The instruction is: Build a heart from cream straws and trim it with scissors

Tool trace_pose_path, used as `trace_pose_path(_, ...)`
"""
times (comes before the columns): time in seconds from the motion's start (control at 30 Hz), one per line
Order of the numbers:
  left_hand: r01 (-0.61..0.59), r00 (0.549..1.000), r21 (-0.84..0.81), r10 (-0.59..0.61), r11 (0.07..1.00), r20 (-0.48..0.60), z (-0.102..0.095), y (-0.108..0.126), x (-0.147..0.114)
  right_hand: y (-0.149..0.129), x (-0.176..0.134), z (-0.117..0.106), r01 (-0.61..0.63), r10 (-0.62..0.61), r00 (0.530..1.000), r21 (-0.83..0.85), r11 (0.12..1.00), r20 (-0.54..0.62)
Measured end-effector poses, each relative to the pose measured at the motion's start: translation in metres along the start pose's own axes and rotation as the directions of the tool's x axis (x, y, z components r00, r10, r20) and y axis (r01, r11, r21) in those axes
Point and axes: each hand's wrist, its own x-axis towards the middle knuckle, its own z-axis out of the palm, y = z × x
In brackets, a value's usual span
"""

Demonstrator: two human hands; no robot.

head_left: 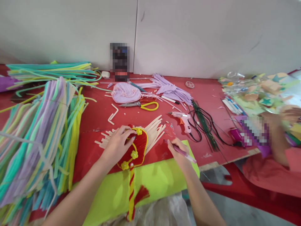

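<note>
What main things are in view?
Table: one, red, centre
Fan: one, red-yellow, front centre
Pipe cleaners: many, multicoloured, left
Strips: many, cream, beside fan
Oval piece: one, lilac, centre
Scissors: one pair, yellow-handled, centre
Glue gun: one, pink, centre right
Stems: many, dark green, right centre
Cloth: one, lime, near edge
Pen: one, purplish, front right
Co-worker's arm: one, coral-sleeved, far right
Left hand: one, bare, on fan
Right hand: one, bare, holding pen

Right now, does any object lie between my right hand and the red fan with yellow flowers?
Yes, partly: pale stems lie on the table beside the right edge of the fan, toward your right hand, which holds a pen-like tool. They look low; nothing taller is visible in that gap. Your left hand touches the fan.
</note>
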Motion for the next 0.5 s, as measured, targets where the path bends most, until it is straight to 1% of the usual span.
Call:
trace_pose_path(0.13,0.013,1.0,0.0,-0.013,1.0,0.004,0.0,0.001,0.0,-0.006,0.004,-0.006,-0.07,0.072,0.995,-0.028,0.997,0.071)
trace_pose_path(0.27,0.022,1.0,0.015,-0.022,1.0,0.016,-0.001,0.003,0.0,-0.006,0.006,-0.011,-0.099,0.098,0.99,0.004,0.995,0.106)
trace_pose_path(0.37,0.008,1.0,0.022,-0.008,1.0,0.011,-0.001,0.002,0.0,-0.007,0.005,-0.014,-0.099,0.098,0.988,-0.003,0.995,0.121)
trace_pose_path(0.43,0.003,1.0,0.021,-0.003,1.0,0.007,-0.001,0.002,0.0,-0.009,0.004,-0.016,-0.076,0.079,0.989,-0.032,0.997,0.124)
trace_pose_path(0.5,-0.005,1.0,0.028,0.005,1.0,-0.002,-0.001,0.003,-0.001,-0.014,0.002,-0.016,-0.041,0.048,0.995,-0.08,0.996,0.082)
